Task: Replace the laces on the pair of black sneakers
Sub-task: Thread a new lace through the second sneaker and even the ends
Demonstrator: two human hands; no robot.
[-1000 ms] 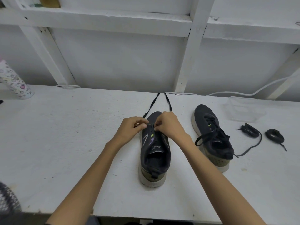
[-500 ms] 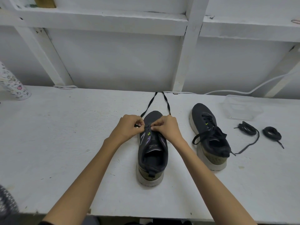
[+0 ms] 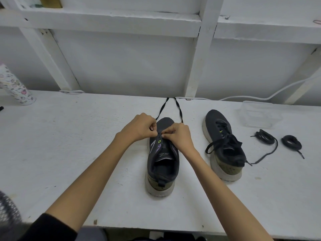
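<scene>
A black sneaker (image 3: 163, 164) stands in the middle of the white table (image 3: 69, 145), heel toward me. Its black lace (image 3: 162, 108) runs in two strands from the toe area to the back wall. My left hand (image 3: 139, 127) and my right hand (image 3: 178, 136) meet over the eyelets near the toe, each pinching the lace between finger and thumb. The exact grip is hidden by the fingers. To the right stands the second black sneaker (image 3: 224, 145), laced with loose ends hanging. Two coiled black laces (image 3: 265, 136) (image 3: 291, 141) lie further right.
A clear plastic box (image 3: 258, 113) sits at the back right. A patterned white tumbler (image 3: 15, 87) stands at the far left. A white cable (image 3: 260, 96) runs along the wall. White shelf posts rise behind the table. A dark mesh object (image 3: 8, 211) sits at the bottom left.
Both hands stay pinched over the eyelets with only small finger shifts. The view has drifted slightly, so the shoes sit a little differently in frame.
</scene>
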